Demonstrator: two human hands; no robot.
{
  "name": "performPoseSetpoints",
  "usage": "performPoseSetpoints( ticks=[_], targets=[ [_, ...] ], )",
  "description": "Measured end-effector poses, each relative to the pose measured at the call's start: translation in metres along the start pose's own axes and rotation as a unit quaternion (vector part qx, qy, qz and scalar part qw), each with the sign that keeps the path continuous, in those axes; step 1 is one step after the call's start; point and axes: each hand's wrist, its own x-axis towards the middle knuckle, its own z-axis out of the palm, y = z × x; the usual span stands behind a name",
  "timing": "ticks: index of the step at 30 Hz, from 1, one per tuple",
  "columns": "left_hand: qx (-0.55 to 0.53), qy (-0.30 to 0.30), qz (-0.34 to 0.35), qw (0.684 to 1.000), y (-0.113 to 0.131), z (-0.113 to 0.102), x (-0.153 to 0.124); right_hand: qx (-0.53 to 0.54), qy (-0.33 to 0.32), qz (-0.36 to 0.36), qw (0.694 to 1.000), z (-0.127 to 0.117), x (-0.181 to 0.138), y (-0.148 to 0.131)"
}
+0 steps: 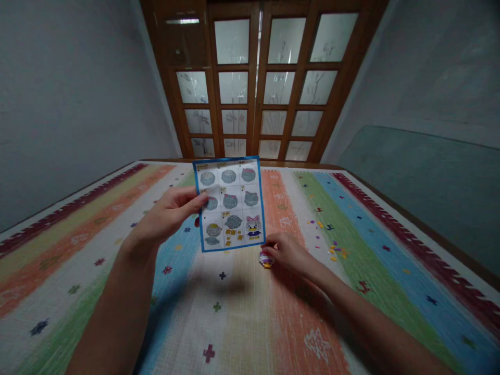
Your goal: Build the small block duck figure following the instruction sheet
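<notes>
A blue-bordered instruction sheet (234, 208) stands tilted up above the table, with small pictures of a brick figure in its squares. My left hand (167, 213) pinches it at its left edge, thumb on the printed side. My right hand (287, 252) is closed by the sheet's lower right corner, its fingers round a small brick figure (266, 259) of white, purple and orange pieces. The fingers hide part of that figure. Whether the right hand also touches the sheet, I cannot tell.
Several loose small bricks (334, 251), yellow and purple, lie scattered right of my right hand. A striped cloth (242, 344) covers the table. Wooden doors with glass panes (233, 86) stand beyond the far edge, and walls (78, 78) rise on both sides.
</notes>
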Motion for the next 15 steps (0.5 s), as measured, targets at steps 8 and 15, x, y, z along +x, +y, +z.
performPoseSetpoints(
  ticks=[8,15],
  targets=[
    [0.074,-0.057,-0.106,0.990,-0.042,-0.002,0.012,-0.002,0.001,0.024,1.000,-0.001,-0.001,-0.006],
    [0.173,-0.135,-0.242,0.945,-0.111,0.017,-0.007,0.028,0.015,0.050,0.998,0.004,-0.001,-0.002]
  ],
)
